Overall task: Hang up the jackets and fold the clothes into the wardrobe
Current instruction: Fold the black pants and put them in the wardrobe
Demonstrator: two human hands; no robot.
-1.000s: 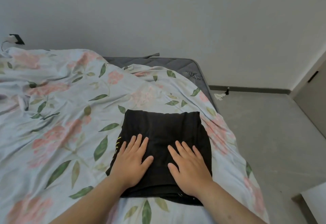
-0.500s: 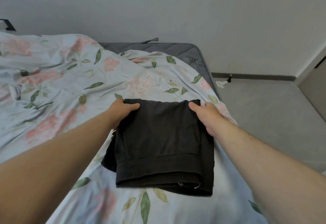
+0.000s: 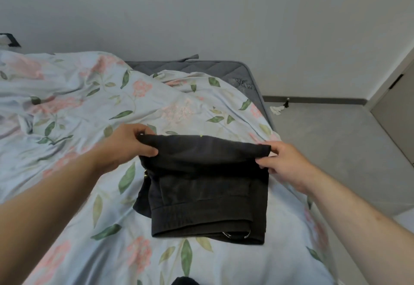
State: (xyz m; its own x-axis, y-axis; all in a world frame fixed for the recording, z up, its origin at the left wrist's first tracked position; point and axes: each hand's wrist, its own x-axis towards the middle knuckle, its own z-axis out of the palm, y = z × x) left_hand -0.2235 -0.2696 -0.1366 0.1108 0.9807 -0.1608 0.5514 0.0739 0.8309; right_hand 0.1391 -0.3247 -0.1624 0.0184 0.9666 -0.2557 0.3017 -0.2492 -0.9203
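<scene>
On the bed, near its foot-side edge, a black garment (image 3: 201, 183) lies part-folded into a thick, roughly square pad, its ribbed band closest to the person and some small white lettering just showing along that near edge. The far edge is raised off the bedding and runs crosswise, stretched between two hands. The left hand (image 3: 125, 148) pinches the far-left corner, thumb under and fingers curled over the cloth; the right hand (image 3: 284, 163) pinches the far-right corner the same way, thumb and fingertips closed on the fabric. Neither hand is nearer; each has its own corner, and the rest of the garment lies from them back toward the person's body. So I'd judge the coming move turns on that line: the held edge would be drawn toward the near band to halve the pad, and both corners need to travel level or the fold will skew. A loose flap hangs out on the left side and may want tucking. Underneath is a rumpled floral duvet (image 3: 89, 105), with the grey mattress (image 3: 215, 69) bare at the far corner. Beyond that are the grey floor (image 3: 324, 139) and a door (image 3: 398, 116) at the right. No wardrobe is in sight.
</scene>
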